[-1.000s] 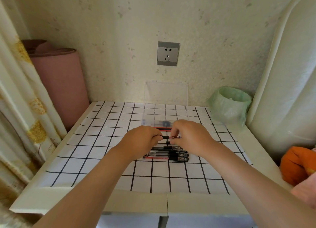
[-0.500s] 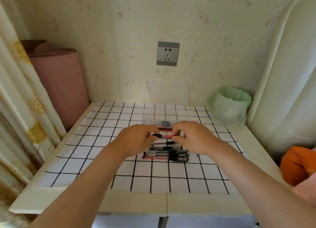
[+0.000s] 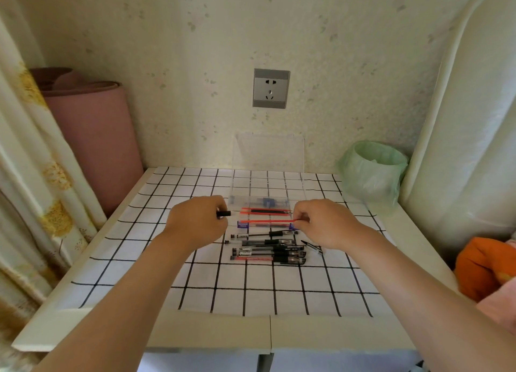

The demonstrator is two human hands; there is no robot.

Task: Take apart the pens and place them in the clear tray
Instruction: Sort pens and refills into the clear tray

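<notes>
My left hand (image 3: 195,222) grips a pen barrel, whose black end (image 3: 224,213) sticks out to the right. With the fingertips of my right hand (image 3: 325,222) I pinch the right end of a red refill (image 3: 265,221), which stretches leftward over the clear tray (image 3: 262,201). In the tray lie another red refill and a black one (image 3: 265,211), plus blue-capped parts. Several whole pens (image 3: 268,248) lie in a pile on the checked cloth just below my hands. A loose black pen tip (image 3: 312,246) sits to the pile's right.
The tray's clear lid (image 3: 269,152) stands upright against the wall. A bin lined with a green bag (image 3: 372,170) is at the back right of the table. A pink roll (image 3: 92,140) leans at the left, an orange object (image 3: 485,265) at the right edge.
My hands have pulled apart sideways. The red refill has come out of the barrel: the left hand keeps the barrel, the right hand keeps the refill.
</notes>
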